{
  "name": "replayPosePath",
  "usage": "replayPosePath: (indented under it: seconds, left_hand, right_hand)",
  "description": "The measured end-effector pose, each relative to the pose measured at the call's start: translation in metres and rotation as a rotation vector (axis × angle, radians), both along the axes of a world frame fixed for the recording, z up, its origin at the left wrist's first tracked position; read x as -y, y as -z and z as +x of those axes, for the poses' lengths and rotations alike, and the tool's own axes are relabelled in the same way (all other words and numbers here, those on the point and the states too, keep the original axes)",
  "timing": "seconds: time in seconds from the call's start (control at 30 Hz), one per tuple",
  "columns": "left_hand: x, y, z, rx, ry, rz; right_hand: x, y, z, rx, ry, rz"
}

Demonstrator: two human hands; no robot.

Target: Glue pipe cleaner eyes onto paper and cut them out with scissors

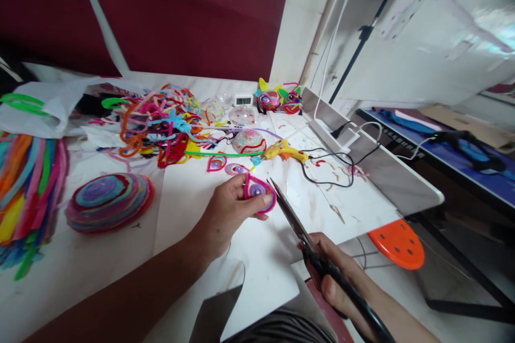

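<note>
Between the thumb and fingers of my left hand [227, 209] is a pipe-cleaner eye piece [257, 191], pink-rimmed with a purple spiral at its middle. My right hand [338, 273] grips black-handled scissors [295, 222], whose blades look nearly closed and point up toward the eye piece. A small gap separates the blade tips from its pink rim. Two similar pipe-cleaner pieces, one pink-edged [216, 163] and one lighter [237, 169], lie on the white sheet [181, 198] just beyond my left hand.
A yellow glue gun [285, 150] with a black cord lies beyond the scissors. Tangled pipe cleaners [173, 123] and a striped coiled disc [108, 202] are to the left. At the back stand a small digital clock [243, 100] and colourful masks [279, 99]. An orange stool [397, 244] is at right.
</note>
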State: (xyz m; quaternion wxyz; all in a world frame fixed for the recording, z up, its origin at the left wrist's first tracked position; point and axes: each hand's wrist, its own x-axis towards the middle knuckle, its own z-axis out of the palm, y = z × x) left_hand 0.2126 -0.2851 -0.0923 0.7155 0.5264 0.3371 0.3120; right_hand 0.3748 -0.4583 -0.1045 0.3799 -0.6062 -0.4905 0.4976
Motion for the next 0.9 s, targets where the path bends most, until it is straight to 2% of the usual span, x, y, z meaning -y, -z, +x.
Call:
replayPosePath:
  seconds: [0.23, 0.47, 0.9]
  left_hand:
    - [0.002, -0.003, 0.001, -0.021, -0.012, 0.006]
    - [0.003, -0.004, -0.001, 0.009, 0.029, -0.001]
    - [0.003, -0.004, -0.002, 0.016, 0.06, -0.014]
  right_hand:
    - [-0.001, 0.0, -0.001, 0.065, 0.038, 0.027]
    - [0.0, -0.008, -0.006, 0.144, 0.074, 0.024]
    - [0.002, -0.007, -0.004, 0.086, 0.054, -0.004]
